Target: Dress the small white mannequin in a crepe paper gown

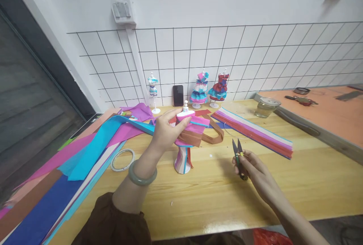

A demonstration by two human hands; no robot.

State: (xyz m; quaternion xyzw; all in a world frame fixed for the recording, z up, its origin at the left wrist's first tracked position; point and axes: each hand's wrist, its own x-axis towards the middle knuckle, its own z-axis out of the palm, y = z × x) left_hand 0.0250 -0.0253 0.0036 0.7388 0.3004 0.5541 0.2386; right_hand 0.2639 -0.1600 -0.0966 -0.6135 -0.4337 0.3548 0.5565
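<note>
A small mannequin [185,139], dressed in pink and brown paper strips, is gripped at its waist by the left hand [166,131], fingers curled around it, upright on the wooden table [283,196]. Thread snips [239,158], blades parted, are pinched in the right hand [252,169], just beside.

We see bare tabletop [215,199] across the lower middle of the frame, open between our two hands. At centre the mannequin [185,139] stands in the way, brown strips [210,134] trailing to its right. Paper sheets [85,154] cover the left side, with a tape ring [122,160] beside them. The striped stack [255,133] bars the right of centre; dressed figures [200,90], phone [178,95] and cup [266,107] line the wall.
</note>
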